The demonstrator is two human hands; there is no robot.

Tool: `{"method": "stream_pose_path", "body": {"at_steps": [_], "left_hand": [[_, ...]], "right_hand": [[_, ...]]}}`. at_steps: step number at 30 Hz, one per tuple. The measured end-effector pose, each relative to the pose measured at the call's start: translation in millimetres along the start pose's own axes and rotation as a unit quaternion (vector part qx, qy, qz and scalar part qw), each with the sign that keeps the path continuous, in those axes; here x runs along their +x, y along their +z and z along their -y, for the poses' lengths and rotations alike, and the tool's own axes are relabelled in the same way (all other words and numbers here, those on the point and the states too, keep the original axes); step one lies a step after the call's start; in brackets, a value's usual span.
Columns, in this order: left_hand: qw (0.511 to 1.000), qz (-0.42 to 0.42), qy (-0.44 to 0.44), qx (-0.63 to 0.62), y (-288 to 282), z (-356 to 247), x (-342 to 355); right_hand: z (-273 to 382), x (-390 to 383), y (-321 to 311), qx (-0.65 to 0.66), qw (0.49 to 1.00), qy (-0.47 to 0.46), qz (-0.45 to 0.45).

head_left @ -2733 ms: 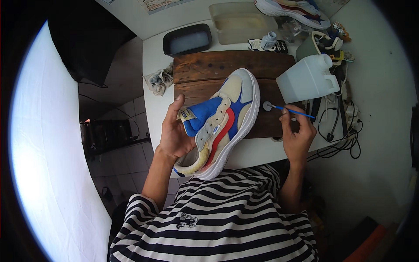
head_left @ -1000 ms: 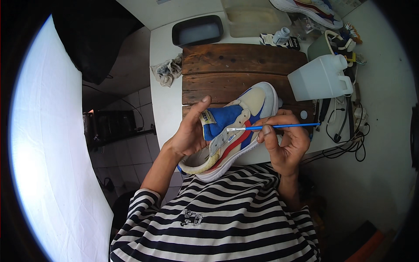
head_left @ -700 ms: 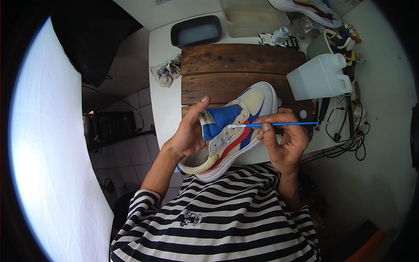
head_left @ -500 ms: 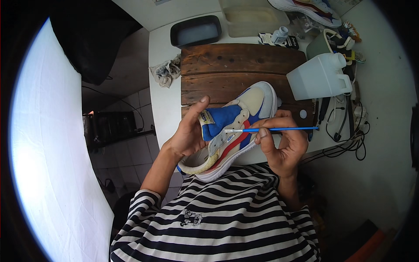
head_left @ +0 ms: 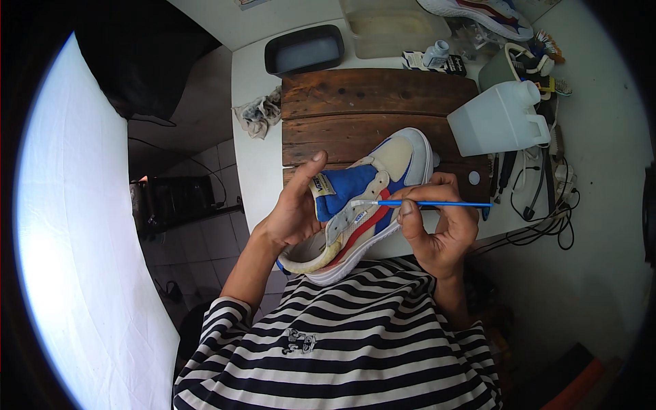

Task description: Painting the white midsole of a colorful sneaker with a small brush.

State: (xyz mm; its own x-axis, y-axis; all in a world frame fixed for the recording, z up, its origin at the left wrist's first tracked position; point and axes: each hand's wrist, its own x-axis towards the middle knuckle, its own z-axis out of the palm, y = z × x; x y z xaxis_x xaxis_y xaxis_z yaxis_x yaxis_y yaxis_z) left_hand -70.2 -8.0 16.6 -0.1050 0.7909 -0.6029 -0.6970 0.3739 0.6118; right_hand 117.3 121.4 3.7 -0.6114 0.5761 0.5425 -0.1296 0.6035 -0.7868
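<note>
Fingers point(head_left: 410, 208) of the right hand point(head_left: 447, 236) pinch a blue brush point(head_left: 441, 203), its bristles point(head_left: 362, 203) at the eyelet strip point(head_left: 340, 223) of a shoe point(head_left: 398, 157); the left hand point(head_left: 290, 213) (fingers mostly hidden) holds the shoe beside its tongue point(head_left: 342, 184), partly over a wooden board point(head_left: 342, 96) on the tabletop point(head_left: 263, 157).

From my remote seat I see a white table point(head_left: 262, 171), a pale wall point(head_left: 605, 157) on the right, grey floor tiles point(head_left: 195, 254) and a brightly glowing white sheet point(head_left: 85, 239) along the left.
</note>
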Motion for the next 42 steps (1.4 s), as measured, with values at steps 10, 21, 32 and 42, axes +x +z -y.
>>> {"method": "stream_pose_path", "body": {"at_steps": [10,21,32,42], "left_hand": [[1.000,-0.005,0.002,-0.006,0,1,0],[1.000,-0.006,0.010,-0.012,0,1,1],[1.000,0.006,0.009,-0.018,-1,0,0],[0.999,-0.009,0.023,-0.026,-7,3,-1]], "right_hand": [[5,-1,3,0.001,1.000,-0.006,0.002],[10,2,4,-0.020,0.999,-0.043,0.003],[8,3,1,-0.037,0.998,-0.046,-0.007],[6,7,-3,-0.042,0.998,-0.045,-0.031]]}}
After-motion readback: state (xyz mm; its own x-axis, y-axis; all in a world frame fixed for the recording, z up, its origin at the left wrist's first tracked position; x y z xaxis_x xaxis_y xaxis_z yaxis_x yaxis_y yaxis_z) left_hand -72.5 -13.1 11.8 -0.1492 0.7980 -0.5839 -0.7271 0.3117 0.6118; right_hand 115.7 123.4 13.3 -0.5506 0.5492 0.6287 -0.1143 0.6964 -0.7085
